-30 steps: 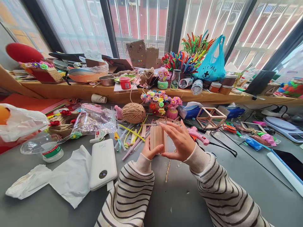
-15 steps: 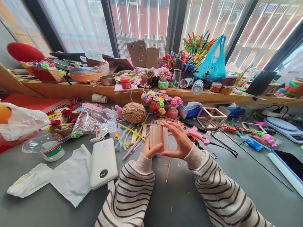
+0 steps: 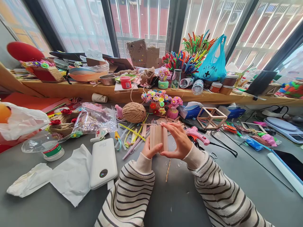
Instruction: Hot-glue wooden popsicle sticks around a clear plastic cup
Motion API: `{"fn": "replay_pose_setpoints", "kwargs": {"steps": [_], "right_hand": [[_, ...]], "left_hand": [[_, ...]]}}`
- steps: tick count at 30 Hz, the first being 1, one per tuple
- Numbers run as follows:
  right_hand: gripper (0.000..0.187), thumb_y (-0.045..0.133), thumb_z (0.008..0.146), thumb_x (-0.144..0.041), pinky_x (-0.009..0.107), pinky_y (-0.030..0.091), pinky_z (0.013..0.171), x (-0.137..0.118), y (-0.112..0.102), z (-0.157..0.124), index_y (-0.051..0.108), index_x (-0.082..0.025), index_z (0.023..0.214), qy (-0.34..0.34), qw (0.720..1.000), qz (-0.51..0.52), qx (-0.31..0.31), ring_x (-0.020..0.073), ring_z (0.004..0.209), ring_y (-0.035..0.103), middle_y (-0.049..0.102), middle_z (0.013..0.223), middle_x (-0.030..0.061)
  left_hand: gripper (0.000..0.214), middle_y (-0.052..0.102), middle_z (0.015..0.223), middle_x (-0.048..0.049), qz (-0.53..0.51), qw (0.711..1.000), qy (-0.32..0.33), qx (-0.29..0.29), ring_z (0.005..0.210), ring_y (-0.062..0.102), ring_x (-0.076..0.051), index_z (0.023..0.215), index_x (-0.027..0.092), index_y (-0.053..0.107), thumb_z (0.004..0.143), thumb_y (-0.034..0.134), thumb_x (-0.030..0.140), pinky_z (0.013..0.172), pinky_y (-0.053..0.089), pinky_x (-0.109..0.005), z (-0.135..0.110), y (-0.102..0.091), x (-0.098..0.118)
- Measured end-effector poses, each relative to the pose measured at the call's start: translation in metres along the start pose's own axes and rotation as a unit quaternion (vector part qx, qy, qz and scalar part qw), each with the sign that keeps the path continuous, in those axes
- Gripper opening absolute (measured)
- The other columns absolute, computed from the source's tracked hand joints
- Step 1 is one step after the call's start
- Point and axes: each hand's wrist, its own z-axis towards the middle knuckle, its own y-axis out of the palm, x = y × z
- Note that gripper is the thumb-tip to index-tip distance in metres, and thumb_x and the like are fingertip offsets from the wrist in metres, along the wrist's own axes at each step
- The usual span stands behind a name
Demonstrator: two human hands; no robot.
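A small panel of wooden craft sticks (image 3: 155, 136), laid side by side, is held up over the table between both hands. My left hand (image 3: 151, 149) grips its lower left part, the thumb lying across the front. My right hand (image 3: 178, 138) pinches the right-hand stick at its top and bottom ends, fingers above and thumb below. Just right of that hand lies a pink hot glue gun (image 3: 198, 135) with a black cord. Behind the panel are more loose sticks, partly hidden, and a ball of jute twine (image 3: 134, 112).
A white power bank (image 3: 103, 164) and crumpled white paper (image 3: 72, 175) lie to the left. At right stand a wooden stick cube frame (image 3: 211, 118) and a kitchen scale (image 3: 284, 127). Scissors (image 3: 213, 155) lie by the right sleeve. A crowded shelf (image 3: 99, 91) runs along the window.
Almost nothing differs. My right hand and the stick it pinches have shifted very slightly left, toward the rest of the panel.
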Motion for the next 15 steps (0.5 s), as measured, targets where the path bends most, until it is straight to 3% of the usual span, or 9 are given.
{"fn": "replay_pose_setpoints", "kwargs": {"steps": [8, 15], "right_hand": [[0.087, 0.061, 0.059, -0.053, 0.051, 0.019, 0.103, -0.0009, -0.0014, 0.0003, 0.03, -0.017, 0.132, 0.001, 1.0, -0.007, 0.0, 0.0263, 0.112, 0.041, 0.05, 0.124, 0.0103], [0.088, 0.061, 0.059, -0.053, 0.052, 0.018, 0.103, -0.0004, -0.0005, -0.0003, 0.029, -0.016, 0.133, 0.004, 1.0, 0.0, -0.006, 0.0271, 0.113, 0.04, 0.049, 0.125, 0.0107]], "left_hand": [[0.085, 0.052, 0.12, -0.0138, 0.042, 0.999, -0.014, 0.0, 0.114, 0.044, -0.037, 0.126, 0.015, 0.038, 0.054, 0.073, 0.044, 0.095, 0.034, -0.052, -0.0008, -0.0014, 0.001], [0.084, 0.05, 0.122, -0.0134, 0.046, 0.999, 0.013, 0.006, 0.115, 0.043, -0.036, 0.125, 0.015, 0.041, 0.054, 0.072, 0.046, 0.096, 0.034, -0.051, -0.0009, 0.0032, 0.0012]]}}
